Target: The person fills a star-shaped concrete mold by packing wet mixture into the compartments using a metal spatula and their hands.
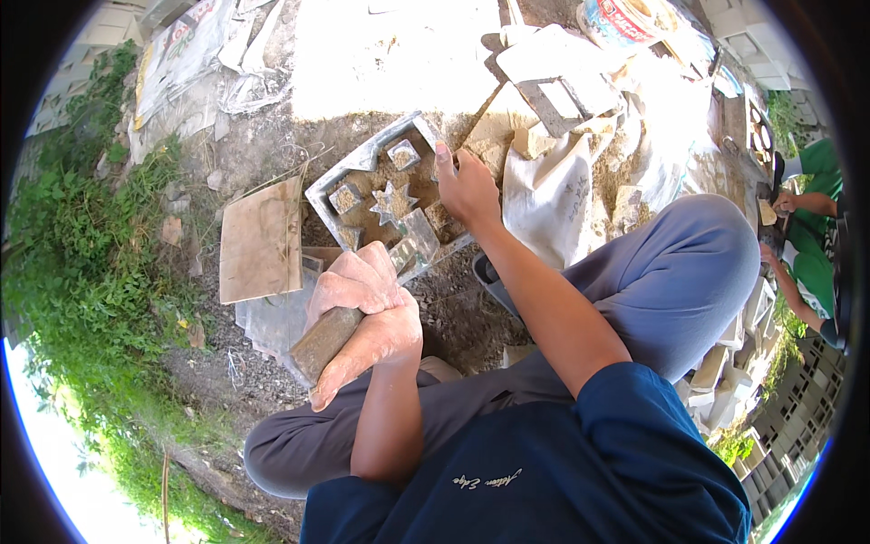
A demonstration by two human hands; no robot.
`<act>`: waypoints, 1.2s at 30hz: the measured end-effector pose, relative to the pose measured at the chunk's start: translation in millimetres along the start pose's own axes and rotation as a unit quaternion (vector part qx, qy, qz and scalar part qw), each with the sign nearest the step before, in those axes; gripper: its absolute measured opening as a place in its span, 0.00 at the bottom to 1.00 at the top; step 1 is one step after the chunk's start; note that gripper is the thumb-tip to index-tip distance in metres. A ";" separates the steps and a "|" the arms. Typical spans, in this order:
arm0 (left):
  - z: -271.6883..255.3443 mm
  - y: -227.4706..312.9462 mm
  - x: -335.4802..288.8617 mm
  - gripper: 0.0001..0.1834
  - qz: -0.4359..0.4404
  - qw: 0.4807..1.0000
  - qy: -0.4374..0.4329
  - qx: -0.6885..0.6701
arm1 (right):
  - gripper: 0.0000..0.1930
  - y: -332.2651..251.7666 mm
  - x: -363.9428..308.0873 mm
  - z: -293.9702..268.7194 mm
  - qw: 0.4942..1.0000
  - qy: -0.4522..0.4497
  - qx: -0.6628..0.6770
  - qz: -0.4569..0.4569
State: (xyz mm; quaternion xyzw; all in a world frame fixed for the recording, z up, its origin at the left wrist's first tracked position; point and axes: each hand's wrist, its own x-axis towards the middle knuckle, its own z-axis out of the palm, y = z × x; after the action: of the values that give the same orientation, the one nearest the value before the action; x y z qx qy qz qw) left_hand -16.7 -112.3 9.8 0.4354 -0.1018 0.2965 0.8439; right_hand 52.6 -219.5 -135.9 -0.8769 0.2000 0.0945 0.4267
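A square grey mould (358, 163) lies tilted on the ground, with a star-shaped core (393, 204) in its middle and small square cores around it, sandy mix on their tops. My right hand (469, 190) grips the mould's right rim, thumb up along the edge. Nearer to me, my dusty left hand (367, 304) is closed around the thick wooden handle of a trowel (326, 346). Its flat metal blade reaches over the near corner of the mould. The fingers hide where handle and blade join.
A wooden board (261, 240) rests left of the mould, above grey sheets (267, 317). At the right lie a whitish sack (553, 195) and mortar pieces; a bucket (625, 23) stands far right. Green plants (82, 245) line the left. Another person (816, 227) works at the right edge.
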 end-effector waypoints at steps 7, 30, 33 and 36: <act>-9.2 -17.2 -8.0 0.50 -0.008 0.999 0.003 0.051 | 0.35 -3.0 -0.7 3.2 1.000 0.020 -0.004 -0.005; -10.1 -32.4 -6.8 0.49 -0.019 0.990 0.026 0.135 | 0.35 -6.0 0.5 -6.7 0.999 -0.041 0.002 0.015; -17.4 -42.8 -7.4 0.49 -0.048 0.985 0.062 0.155 | 0.35 -7.2 1.7 -4.3 0.998 -0.047 0.003 0.029; -14.7 -29.7 -14.2 0.48 -0.038 0.991 0.047 0.122 | 0.35 -2.0 -3.1 -5.6 0.998 -0.049 -0.009 0.028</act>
State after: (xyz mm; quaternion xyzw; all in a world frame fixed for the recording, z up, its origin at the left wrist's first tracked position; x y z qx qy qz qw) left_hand -11.9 -119.6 -25.2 0.5244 -0.0090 0.2946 0.7988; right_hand 50.7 -222.0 -130.0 -0.8688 0.2028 0.1512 0.4256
